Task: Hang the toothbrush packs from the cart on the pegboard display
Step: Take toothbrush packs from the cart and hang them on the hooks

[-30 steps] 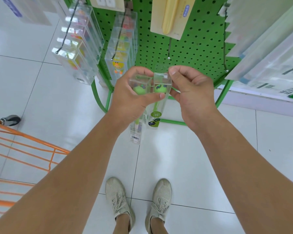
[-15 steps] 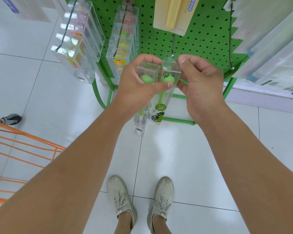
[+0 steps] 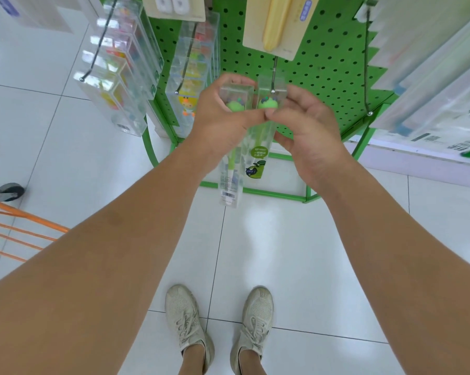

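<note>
Both hands up at twelve o'clock in front of the green pegboard (image 3: 323,47). Left hand (image 3: 220,123) wraps its fingers round the top of one clear toothbrush pack (image 3: 229,169), barcode end hanging toward six. Right hand (image 3: 307,131) pinches the second pack (image 3: 266,123) just beside it at three o'clock, packs touching side by side. The metal hook's (image 3: 274,77) ball tip sits right at the second pack's top edge. Orange cart (image 3: 17,226) at nine o'clock
</note>
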A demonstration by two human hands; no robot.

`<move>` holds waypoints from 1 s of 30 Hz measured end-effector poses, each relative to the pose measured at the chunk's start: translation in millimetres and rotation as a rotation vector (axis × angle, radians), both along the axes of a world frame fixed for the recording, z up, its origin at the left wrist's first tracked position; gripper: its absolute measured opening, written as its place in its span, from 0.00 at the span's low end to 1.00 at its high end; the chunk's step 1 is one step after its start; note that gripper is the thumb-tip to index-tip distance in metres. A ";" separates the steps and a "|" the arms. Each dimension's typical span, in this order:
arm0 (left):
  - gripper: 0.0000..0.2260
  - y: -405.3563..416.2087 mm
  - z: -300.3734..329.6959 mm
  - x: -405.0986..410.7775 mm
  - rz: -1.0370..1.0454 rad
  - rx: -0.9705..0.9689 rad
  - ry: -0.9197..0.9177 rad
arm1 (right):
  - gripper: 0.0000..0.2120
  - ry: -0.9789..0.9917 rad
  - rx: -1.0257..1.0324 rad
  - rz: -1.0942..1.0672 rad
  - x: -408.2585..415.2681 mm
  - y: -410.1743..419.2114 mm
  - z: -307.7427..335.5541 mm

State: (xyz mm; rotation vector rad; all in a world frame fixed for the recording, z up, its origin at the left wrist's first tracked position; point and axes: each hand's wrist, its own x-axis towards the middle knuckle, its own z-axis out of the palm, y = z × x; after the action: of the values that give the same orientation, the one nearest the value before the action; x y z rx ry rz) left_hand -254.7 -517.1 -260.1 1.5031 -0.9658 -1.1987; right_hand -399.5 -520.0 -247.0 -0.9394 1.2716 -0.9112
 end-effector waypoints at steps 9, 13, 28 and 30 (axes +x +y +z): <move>0.23 27.0 -10.0 2.9 -0.090 0.024 -0.103 | 0.16 0.176 -0.081 -0.118 17.2 -58.5 -20.4; 0.24 40.9 -15.7 -2.9 -0.144 0.001 -0.125 | 0.20 0.273 -0.016 -0.188 26.8 -65.0 -27.3; 0.19 50.0 -1.7 1.6 -0.312 0.053 0.381 | 0.10 0.073 0.016 0.231 -24.7 63.7 -15.0; 0.19 49.4 -1.2 -2.7 -0.287 0.038 0.376 | 0.09 0.071 -0.021 0.155 -20.5 62.1 -15.7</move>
State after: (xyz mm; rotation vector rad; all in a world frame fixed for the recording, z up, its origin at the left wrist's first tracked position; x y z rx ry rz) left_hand -257.4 -467.7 -261.4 1.1332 -0.9218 -1.6438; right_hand -420.0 -457.9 -262.7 -1.0794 1.2325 -0.7769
